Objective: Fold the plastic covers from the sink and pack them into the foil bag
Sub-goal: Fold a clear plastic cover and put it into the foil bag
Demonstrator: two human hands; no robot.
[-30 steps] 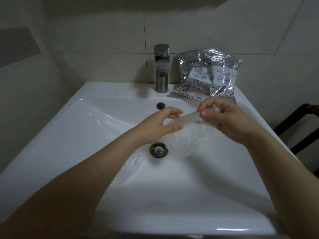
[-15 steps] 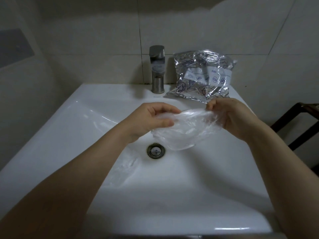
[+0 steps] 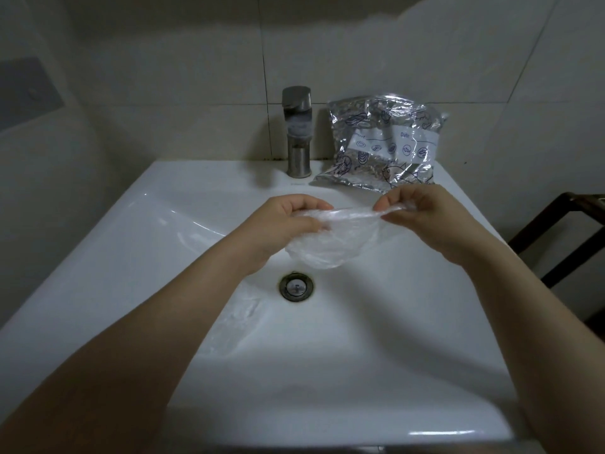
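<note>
Head view: plastic cover [image 3: 330,239] between both hands.

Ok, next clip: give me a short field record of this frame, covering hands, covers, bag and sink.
left hand: pinching one end of the cover's rim
right hand: pinching the other end
held cover: clear plastic, stretched between both hands above the basin, body sagging
second cover: lying in the basin, left of the drain
foil bag: on the sink ledge, right of the tap, against the wall
sink: white
</note>
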